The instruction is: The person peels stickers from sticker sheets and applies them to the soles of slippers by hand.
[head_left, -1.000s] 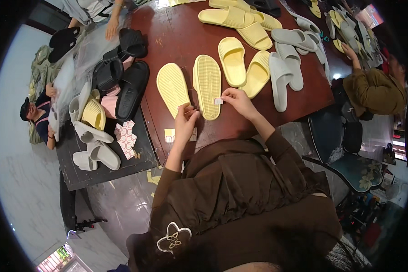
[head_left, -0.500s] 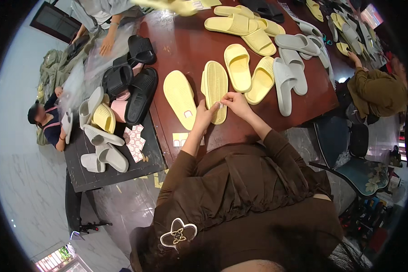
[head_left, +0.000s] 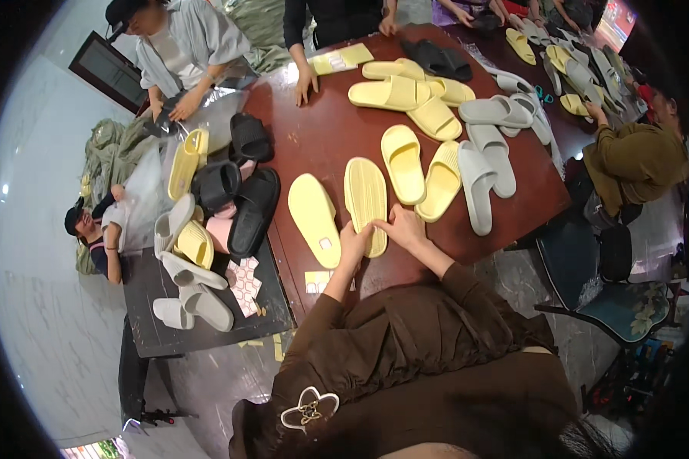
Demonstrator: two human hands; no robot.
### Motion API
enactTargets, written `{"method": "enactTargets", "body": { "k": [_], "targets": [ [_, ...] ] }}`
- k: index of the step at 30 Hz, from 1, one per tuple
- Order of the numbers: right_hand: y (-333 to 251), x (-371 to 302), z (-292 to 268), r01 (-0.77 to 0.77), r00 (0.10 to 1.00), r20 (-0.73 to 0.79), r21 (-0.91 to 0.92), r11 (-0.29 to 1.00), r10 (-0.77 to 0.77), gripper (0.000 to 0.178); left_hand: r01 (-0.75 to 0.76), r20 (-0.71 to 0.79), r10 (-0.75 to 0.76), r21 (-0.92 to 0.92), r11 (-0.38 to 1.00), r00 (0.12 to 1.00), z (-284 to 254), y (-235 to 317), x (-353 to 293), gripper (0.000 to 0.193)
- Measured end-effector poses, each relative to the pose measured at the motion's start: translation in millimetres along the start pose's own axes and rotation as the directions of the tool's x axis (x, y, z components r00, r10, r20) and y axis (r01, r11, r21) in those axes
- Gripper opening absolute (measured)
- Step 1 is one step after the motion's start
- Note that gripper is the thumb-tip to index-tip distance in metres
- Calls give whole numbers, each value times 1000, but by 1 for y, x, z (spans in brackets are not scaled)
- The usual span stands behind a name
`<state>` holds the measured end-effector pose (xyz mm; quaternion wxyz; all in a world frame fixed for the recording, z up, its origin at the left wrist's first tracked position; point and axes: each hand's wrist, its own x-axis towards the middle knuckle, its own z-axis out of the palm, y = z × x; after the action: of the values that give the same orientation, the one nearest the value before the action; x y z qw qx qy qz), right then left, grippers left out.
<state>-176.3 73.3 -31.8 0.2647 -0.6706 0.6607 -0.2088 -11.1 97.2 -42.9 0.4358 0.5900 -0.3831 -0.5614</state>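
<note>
A yellow slide slipper (head_left: 366, 195) lies sole up on the red-brown table in front of me. My left hand (head_left: 352, 246) grips its near end from the left side. My right hand (head_left: 404, 229) is closed at the right edge of the same end, its thumb pressed on the sole near my left thumb. What lies under the thumbs is hidden. To the left lies another yellow slipper (head_left: 312, 218), sole up, with a small white-and-red sticker (head_left: 325, 244) near its heel. Two yellow slippers (head_left: 403, 164) lie upright just beyond my right hand.
Grey slippers (head_left: 478, 187) lie to the right, more yellow ones (head_left: 390, 93) farther back. Black slippers (head_left: 254, 210) and a sticker sheet (head_left: 243, 284) are on the left, near the dark table's edge (head_left: 214, 348). Co-workers (head_left: 195, 53) stand around; a chair (head_left: 605, 283) is at right.
The view has tilted up, so everything sits lower. My right fingers, earlier pinching a small white piece at the sole, now press there. A yellow slipper has appeared beside the black ones.
</note>
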Motion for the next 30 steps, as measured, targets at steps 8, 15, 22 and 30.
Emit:
{"method": "enactTargets", "body": {
  "k": [8,15,22,30],
  "targets": [
    [0,10,-2,2,1000,23,104,995,-4,53,119,35,-114,-239,964,993,-4,9,6,26],
    [32,21,20,87,996,-12,292,952,-87,34,-19,79,29,-127,992,996,-5,10,1,38],
    [23,3,23,68,995,42,357,932,-89,32,-260,-146,345,410,874,927,-64,19,-41,32],
    [-6,4,28,0,971,187,617,787,-147,38,-28,-409,91,156,987,908,-104,-16,-24,52]
  ]
}}
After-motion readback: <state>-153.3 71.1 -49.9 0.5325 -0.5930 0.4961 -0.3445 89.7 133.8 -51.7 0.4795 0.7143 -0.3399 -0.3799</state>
